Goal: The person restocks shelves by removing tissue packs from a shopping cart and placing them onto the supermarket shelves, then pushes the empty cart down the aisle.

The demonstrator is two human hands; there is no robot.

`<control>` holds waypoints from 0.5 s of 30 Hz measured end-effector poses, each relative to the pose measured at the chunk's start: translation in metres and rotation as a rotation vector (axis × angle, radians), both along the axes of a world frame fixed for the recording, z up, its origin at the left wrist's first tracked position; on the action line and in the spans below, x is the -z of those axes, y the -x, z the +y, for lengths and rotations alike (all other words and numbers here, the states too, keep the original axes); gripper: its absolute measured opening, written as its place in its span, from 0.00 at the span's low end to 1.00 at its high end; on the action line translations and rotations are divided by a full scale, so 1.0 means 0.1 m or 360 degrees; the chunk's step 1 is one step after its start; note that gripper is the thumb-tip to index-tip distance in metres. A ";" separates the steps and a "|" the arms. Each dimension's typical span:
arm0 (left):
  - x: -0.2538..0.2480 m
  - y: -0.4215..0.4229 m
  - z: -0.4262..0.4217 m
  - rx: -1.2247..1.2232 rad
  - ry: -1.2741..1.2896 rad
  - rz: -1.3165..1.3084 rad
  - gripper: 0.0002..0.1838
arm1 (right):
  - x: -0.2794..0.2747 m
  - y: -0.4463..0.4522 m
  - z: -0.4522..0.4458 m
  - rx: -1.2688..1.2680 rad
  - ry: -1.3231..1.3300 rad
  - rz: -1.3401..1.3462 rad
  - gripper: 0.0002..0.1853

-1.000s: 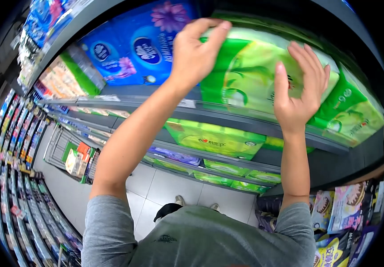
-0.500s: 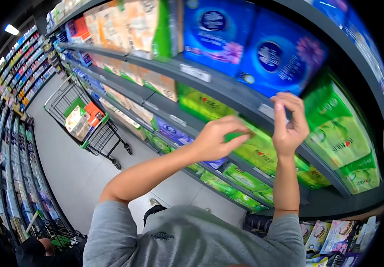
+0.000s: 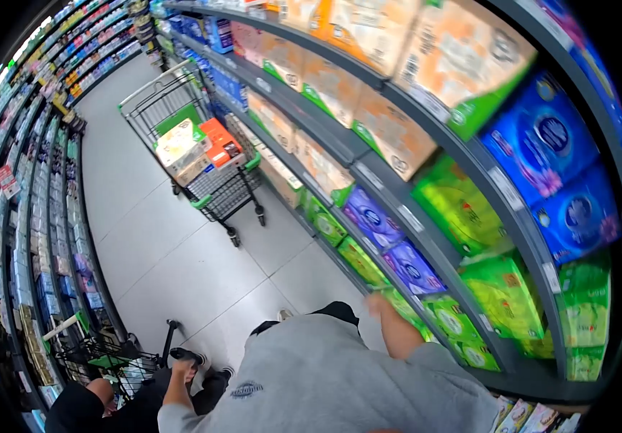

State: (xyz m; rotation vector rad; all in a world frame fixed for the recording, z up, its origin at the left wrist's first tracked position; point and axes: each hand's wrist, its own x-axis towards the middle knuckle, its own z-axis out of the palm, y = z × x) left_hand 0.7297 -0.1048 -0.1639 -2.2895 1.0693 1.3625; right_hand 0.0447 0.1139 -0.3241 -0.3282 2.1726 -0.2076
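Note:
My left hand [image 3: 184,370] hangs low at my left side, seen from above, with its fingers mostly turned out of sight. My right hand [image 3: 378,306] is held low on the other side, smeared by motion, near the lower shelves with green tissue packs [image 3: 363,262]. Nothing visible sticks out of either hand. Ahead in the aisle stands a shopping cart [image 3: 217,195] holding a cream-coloured box pack [image 3: 179,146] and an orange pack [image 3: 223,142].
A long shelf on the right carries orange-patterned packs [image 3: 462,54], blue packs [image 3: 545,137] and purple packs [image 3: 413,267]. Shelves [image 3: 33,216] of small goods line the left. A person in dark clothes [image 3: 80,408] is beside another cart [image 3: 102,353] at the lower left.
Both hands have dropped from in front of the shelf to low beside my body. The view has turned left, so the cart ahead appears nearer the middle.

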 end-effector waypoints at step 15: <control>0.11 1.87 -2.36 0.0665 0.0885 0.0470 0.21 | -0.20 0.46 -2.13 -0.2020 0.0094 0.0642 0.10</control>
